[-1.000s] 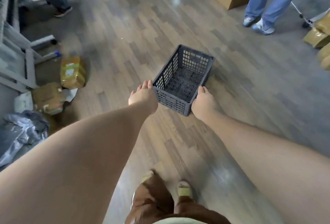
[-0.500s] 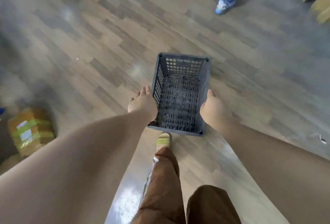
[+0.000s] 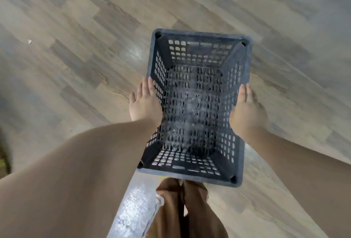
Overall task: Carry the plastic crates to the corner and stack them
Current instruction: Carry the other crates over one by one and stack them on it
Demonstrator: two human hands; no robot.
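Centrally, we list one dark perforated plastic crate, upright, empty, held above the wood-plank floor. Left hand and right hand: each grip pressed flat on a long side wall. Brown trousers at lower centre.

The crate is dark grey plastic, matt, its walls and bottom a perforated lattice; the bottom looks scuffed and dusty with pale smears. Under the crate, the floor is wood-look plank in grey-brown tones, smooth with a soft sheen and bright glare patches. Below the crate, the trousers are brown matt cloth.
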